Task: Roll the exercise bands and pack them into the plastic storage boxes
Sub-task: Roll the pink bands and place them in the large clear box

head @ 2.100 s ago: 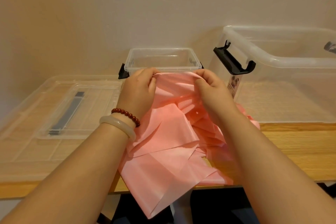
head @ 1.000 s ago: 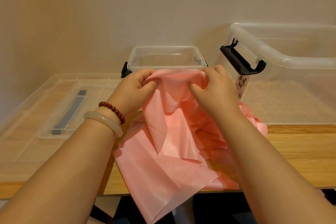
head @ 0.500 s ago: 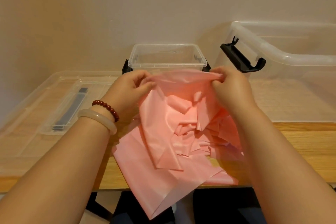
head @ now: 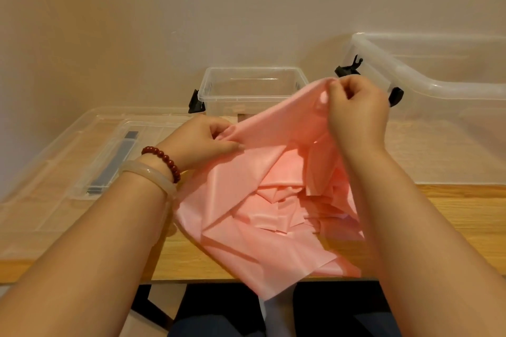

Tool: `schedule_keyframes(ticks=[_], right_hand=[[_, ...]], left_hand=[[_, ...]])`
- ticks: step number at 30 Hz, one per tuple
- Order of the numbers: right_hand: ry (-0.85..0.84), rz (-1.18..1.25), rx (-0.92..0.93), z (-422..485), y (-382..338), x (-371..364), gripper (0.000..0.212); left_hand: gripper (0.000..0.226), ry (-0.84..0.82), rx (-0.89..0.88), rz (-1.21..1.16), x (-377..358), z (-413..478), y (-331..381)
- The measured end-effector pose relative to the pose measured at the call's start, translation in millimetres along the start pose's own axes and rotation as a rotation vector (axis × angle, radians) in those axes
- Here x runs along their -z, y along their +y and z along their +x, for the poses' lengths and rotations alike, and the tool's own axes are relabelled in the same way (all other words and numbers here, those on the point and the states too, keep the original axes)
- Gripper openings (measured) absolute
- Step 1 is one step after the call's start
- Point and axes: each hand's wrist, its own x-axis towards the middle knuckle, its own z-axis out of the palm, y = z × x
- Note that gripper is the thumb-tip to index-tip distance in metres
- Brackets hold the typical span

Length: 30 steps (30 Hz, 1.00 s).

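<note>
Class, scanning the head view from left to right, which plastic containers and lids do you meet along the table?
Stacked clear lids → small clear box → large clear box; pink band overlaps these, omitted.

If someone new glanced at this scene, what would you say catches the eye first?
The pink exercise band, heaped on the wooden table and spilling over its front edge, strikes first. The left hand and the raised right hand pinch its top edge. Behind stands a small clear box, a larger box at right.

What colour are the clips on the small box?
Black: the clips on the small box, seen best in the head view.
</note>
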Motion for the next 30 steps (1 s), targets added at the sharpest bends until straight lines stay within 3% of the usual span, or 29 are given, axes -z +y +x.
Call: schedule_keyframes(ticks=[3,5,8,10,13,16,19,21,24,26,28,30], right_hand=[[-0.057,-0.162,-0.004,0,4,-2,0.023],[-0.168,-0.318,0.133,-10,-1,-8,0.035],[-0.431,-0.254,0.448,-26,-9,-18,0.063],[-0.52,-0.192,0.441,-28,-8,-22,0.053],[-0.408,-0.109,0.303,-20,-5,-21,0.019],[-0.251,-0.065,0.176,-10,-7,-15,0.019],[-0.188,-0.073,0.142,-4,-8,-12,0.015],[-0.318,-0.089,0.159,-5,-9,-12,0.009],[-0.508,-0.338,0.272,-7,-3,-16,0.028],[-0.418,-0.368,0.259,-6,0,-16,0.019],[-0.329,-0.27,0.177,-7,2,-16,0.018],[-0.329,-0.162,0.117,-11,-2,-19,0.021]], left_hand=[[0.015,0.067,-0.028,-0.048,-3,1,0],[0.009,0.087,-0.085,-0.061,-7,3,7],[0.019,0.09,-0.172,-0.102,-11,6,19],[0.021,0.105,-0.192,-0.153,-11,9,22],[0.006,0.076,-0.123,-0.185,-6,8,20],[0.007,-0.045,-0.004,-0.182,-2,2,15],[0.016,0.109,-0.003,-0.206,-4,3,9],[0.018,0.29,0.013,-0.302,-3,8,6],[0.017,0.468,0.046,-0.345,3,13,6],[0.018,0.396,0.043,-0.288,6,11,10],[0.026,0.204,0.03,-0.308,5,5,16],[0.051,0.05,0.001,-0.31,-1,0,19]])
